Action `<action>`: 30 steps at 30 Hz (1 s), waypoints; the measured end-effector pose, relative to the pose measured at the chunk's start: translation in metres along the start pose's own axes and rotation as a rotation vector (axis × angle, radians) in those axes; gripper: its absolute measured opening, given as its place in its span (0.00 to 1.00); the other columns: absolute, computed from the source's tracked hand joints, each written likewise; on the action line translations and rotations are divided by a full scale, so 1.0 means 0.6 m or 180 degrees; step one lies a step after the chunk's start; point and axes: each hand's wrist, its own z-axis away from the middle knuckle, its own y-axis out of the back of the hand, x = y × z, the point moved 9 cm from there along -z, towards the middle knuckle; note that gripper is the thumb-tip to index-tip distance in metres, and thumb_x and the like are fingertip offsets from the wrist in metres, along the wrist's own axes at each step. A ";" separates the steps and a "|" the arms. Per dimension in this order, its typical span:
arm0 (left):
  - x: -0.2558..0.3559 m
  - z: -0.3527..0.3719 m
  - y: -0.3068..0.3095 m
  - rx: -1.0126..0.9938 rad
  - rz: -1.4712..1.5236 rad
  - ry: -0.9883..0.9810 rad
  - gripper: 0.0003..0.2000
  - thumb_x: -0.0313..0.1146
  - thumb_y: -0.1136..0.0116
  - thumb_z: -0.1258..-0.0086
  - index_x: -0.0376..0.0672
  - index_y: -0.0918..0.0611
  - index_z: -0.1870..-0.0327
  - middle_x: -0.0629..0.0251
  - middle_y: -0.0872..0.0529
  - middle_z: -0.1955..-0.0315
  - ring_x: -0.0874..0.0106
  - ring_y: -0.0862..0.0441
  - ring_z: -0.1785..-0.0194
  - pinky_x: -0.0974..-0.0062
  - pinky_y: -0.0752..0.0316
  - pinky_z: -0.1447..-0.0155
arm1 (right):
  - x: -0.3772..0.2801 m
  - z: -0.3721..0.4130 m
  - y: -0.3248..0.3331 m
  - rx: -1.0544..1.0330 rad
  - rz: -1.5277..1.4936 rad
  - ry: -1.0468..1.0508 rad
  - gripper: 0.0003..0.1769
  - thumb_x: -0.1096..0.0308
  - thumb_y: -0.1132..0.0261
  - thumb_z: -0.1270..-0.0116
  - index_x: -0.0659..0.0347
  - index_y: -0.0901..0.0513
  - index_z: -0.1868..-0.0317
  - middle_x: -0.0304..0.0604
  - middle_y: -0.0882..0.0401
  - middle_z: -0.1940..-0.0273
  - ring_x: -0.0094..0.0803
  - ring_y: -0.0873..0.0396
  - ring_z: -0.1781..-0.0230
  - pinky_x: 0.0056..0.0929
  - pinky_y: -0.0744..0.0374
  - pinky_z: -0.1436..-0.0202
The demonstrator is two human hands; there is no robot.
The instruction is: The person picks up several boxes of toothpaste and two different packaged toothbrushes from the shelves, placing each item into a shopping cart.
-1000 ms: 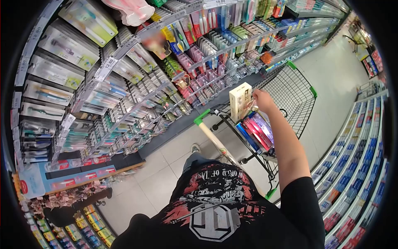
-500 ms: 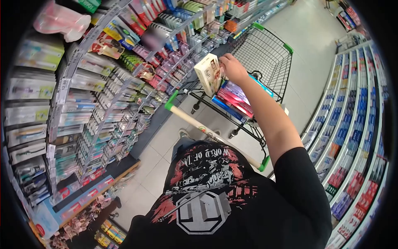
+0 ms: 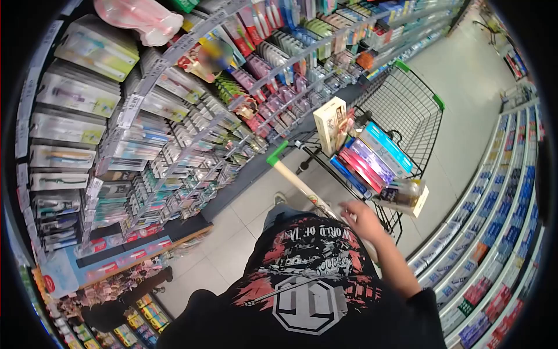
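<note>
My right hand (image 3: 361, 221) is over the pale handle (image 3: 299, 183) of a shopping cart, its fingers loosely bent and apart, with nothing held in them. Just beyond, the wire cart (image 3: 414, 93) carries several packages in its near part. A cream box (image 3: 330, 125) stands upright at the left. Beside it lie a red box (image 3: 360, 167), a purple box (image 3: 372, 158) and a bright blue box (image 3: 386, 150). Another pale box (image 3: 402, 196) with a dark printed side sits at the right corner, nearest my hand. My left hand is out of view.
Close on the left runs a shelf (image 3: 132, 110) hung with toothbrush packs and price strips. White tiered shelves (image 3: 465, 250) with rows of small boxes curve along the right. The tiled aisle floor (image 3: 465, 64) stretches ahead past the cart.
My right hand has let go of the cream box, which stays upright in the cart, and has drawn back to the handle. The view has shifted, so the cart sits farther right.
</note>
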 end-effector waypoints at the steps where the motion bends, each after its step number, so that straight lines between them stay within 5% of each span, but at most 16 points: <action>1: -0.001 -0.005 0.000 -0.0002 0.0033 0.0005 0.18 0.40 0.43 0.25 0.39 0.16 0.41 0.44 0.13 0.47 0.48 0.16 0.41 0.55 0.24 0.37 | 0.010 0.010 -0.023 -0.0002 -0.0173 -0.0038 0.11 0.67 0.34 0.27 0.59 0.14 0.48 0.50 0.14 0.54 0.48 0.14 0.57 0.40 0.16 0.52; 6: 0.004 -0.030 -0.011 -0.0058 0.0176 -0.0014 0.18 0.40 0.43 0.25 0.40 0.16 0.41 0.45 0.13 0.47 0.49 0.16 0.40 0.55 0.24 0.36 | 0.091 0.049 -0.061 -0.0078 -0.1387 -0.1399 0.17 0.59 0.33 0.24 0.63 0.14 0.46 0.49 0.11 0.57 0.36 0.15 0.54 0.34 0.20 0.45; 10: -0.006 -0.049 -0.026 -0.0146 0.0250 -0.0042 0.18 0.39 0.43 0.25 0.40 0.16 0.41 0.45 0.13 0.47 0.49 0.16 0.40 0.56 0.24 0.36 | 0.109 0.064 -0.090 -0.0377 -0.1329 -0.1546 0.24 0.50 0.39 0.21 0.66 0.15 0.46 0.49 0.12 0.60 0.33 0.18 0.57 0.32 0.21 0.47; 24: -0.065 -0.110 -0.174 -0.0605 0.0712 -0.0031 0.17 0.38 0.43 0.25 0.41 0.15 0.41 0.47 0.12 0.46 0.51 0.16 0.40 0.56 0.24 0.35 | 0.100 0.063 -0.081 -0.0302 -0.1062 -0.1437 0.23 0.51 0.38 0.22 0.67 0.13 0.52 0.51 0.14 0.68 0.34 0.19 0.67 0.34 0.21 0.57; 25: 0.072 -0.016 -0.022 0.0341 -0.0106 -0.0433 0.22 0.48 0.50 0.24 0.37 0.14 0.52 0.43 0.11 0.55 0.44 0.14 0.48 0.48 0.21 0.41 | 0.098 0.064 -0.080 -0.0342 -0.1019 -0.1458 0.23 0.51 0.38 0.22 0.67 0.13 0.52 0.52 0.14 0.67 0.36 0.18 0.67 0.34 0.21 0.57; 26: 0.078 -0.082 0.007 0.0384 -0.0384 -0.0283 0.23 0.50 0.54 0.22 0.36 0.15 0.52 0.41 0.12 0.54 0.41 0.16 0.46 0.46 0.22 0.41 | 0.093 0.067 -0.075 -0.0359 -0.1016 -0.1457 0.23 0.51 0.38 0.22 0.67 0.13 0.52 0.52 0.14 0.67 0.36 0.18 0.67 0.34 0.21 0.57; 28: 0.200 -0.048 0.143 0.1295 0.0374 -0.0290 0.25 0.51 0.57 0.20 0.36 0.15 0.52 0.39 0.13 0.53 0.40 0.17 0.45 0.46 0.24 0.40 | 0.078 0.072 -0.061 -0.0408 -0.0714 -0.1382 0.23 0.52 0.38 0.22 0.67 0.14 0.52 0.56 0.14 0.65 0.45 0.15 0.65 0.37 0.21 0.56; 29: 0.254 -0.049 0.192 0.1746 0.0767 -0.0597 0.27 0.58 0.54 0.20 0.39 0.16 0.54 0.47 0.11 0.64 0.46 0.13 0.54 0.52 0.21 0.48 | 0.079 0.079 -0.058 -0.0409 -0.0708 -0.1387 0.23 0.52 0.38 0.22 0.67 0.14 0.52 0.56 0.14 0.65 0.45 0.15 0.65 0.37 0.21 0.56; 30: 0.333 -0.027 0.245 0.1629 0.1124 -0.0507 0.27 0.56 0.55 0.18 0.38 0.17 0.48 0.41 0.13 0.52 0.41 0.18 0.43 0.51 0.24 0.41 | 0.078 0.089 -0.050 -0.0335 -0.0588 -0.1292 0.22 0.52 0.39 0.22 0.67 0.14 0.52 0.58 0.14 0.64 0.50 0.15 0.63 0.40 0.20 0.55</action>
